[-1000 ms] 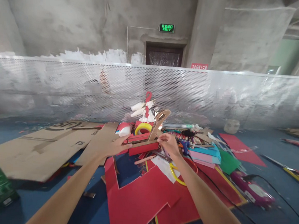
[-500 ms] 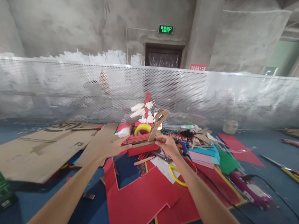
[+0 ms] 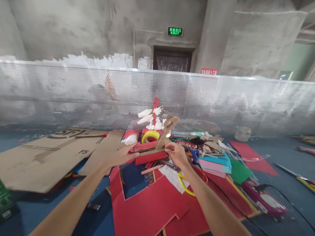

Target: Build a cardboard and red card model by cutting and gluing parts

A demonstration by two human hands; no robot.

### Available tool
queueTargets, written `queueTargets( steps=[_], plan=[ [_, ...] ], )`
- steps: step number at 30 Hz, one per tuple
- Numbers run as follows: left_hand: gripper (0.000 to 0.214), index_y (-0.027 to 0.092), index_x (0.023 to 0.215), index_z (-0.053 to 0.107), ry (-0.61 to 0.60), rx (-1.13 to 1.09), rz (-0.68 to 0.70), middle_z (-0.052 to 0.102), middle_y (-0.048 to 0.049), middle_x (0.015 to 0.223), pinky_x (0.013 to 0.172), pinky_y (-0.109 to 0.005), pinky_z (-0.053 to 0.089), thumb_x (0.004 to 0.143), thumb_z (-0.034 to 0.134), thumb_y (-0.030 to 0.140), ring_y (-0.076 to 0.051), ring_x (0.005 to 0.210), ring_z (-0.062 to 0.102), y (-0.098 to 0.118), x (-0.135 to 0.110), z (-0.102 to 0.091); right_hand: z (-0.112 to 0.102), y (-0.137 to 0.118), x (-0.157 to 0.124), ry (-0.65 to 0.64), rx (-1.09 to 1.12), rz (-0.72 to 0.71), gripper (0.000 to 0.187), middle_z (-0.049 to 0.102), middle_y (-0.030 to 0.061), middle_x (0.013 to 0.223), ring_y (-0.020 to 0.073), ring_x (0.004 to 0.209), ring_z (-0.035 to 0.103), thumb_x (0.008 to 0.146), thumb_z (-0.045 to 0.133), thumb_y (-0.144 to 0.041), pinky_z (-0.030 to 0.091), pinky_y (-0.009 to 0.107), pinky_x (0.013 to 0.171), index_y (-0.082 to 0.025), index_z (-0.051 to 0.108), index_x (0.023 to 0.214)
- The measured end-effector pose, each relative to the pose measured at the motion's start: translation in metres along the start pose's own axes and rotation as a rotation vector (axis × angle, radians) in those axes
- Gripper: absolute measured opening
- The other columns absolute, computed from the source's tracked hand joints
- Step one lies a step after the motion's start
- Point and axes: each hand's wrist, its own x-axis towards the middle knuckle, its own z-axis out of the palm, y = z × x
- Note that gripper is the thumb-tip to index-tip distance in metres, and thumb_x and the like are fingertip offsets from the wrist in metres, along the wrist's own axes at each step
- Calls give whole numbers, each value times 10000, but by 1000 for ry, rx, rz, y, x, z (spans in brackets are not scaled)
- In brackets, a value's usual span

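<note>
A red cardboard base (image 3: 150,156) with brown edges lies across the middle of the pile. My left hand (image 3: 122,155) grips its left end, thumb along the near edge. At the right end, my right hand (image 3: 176,154) is closed, its fingers pinching the base beside a brown cardboard cutout (image 3: 165,133). That cutout stands upright from the base, leaning right, with a curved top. Just behind sits a yellow tape roll (image 3: 151,135). A red hook-shaped piece (image 3: 155,108) with white petal-like bits stands farther back.
Large brown cardboard sheets (image 3: 49,160) cover the left side. Red card (image 3: 149,212) lies in front, near yellow-handled scissors (image 3: 186,186). To the right are a blue glue gun (image 3: 194,154), coloured paper (image 3: 217,161) and a purple device (image 3: 263,200) with a cable. A perforated metal screen (image 3: 65,95) runs behind.
My right hand has shifted very slightly right along the base. The left hand and the red base look nearly the same.
</note>
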Motion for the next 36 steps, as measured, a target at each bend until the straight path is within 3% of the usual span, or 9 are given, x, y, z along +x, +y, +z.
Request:
queueTargets(
  steps=[8,12,15,20,28,36],
  plan=[
    [886,177,1493,390,-22,25,51,472,-168,1505,1082,-434,423,804,559,707,-337,1330,504,-5,-2,-2,0,4,1,-13,-11,-4,99,773,37,796,241,788,731,727,680,-222,546,334,759,-235,763,780],
    [818,218,1487,375,11,-55,147,422,-149,1533,1052,-409,455,829,571,662,-305,1319,508,-15,0,0,2,7,1,-37,-28,-25,109,778,43,816,245,795,736,752,683,-256,544,333,756,-233,766,819],
    [619,245,1374,499,81,13,247,461,-120,1483,1125,-422,375,868,563,595,-285,1349,463,-16,0,-2,3,8,1,-37,-56,-48,109,777,46,823,252,809,734,767,685,-284,535,339,770,-235,762,825],
    [307,253,1044,628,123,94,259,531,-73,1349,1125,-401,376,932,494,505,-246,1324,474,-8,-3,-7,2,8,0,-51,-105,-88,131,777,40,837,247,803,724,796,663,-316,511,324,759,-244,758,852],
    [356,205,893,646,135,70,266,548,-112,1323,1021,-392,480,972,402,451,-258,1253,534,-6,-4,-10,-1,-2,-2,-87,-220,-130,301,726,38,733,215,711,655,861,577,-437,416,284,666,-200,738,769],
    [249,212,830,605,180,-48,230,614,-108,1190,980,-405,511,906,537,438,-288,1279,515,-14,4,-3,1,-3,-2,-70,-255,-88,308,718,45,758,207,722,641,859,571,-447,396,277,666,-186,709,773]
  ],
)
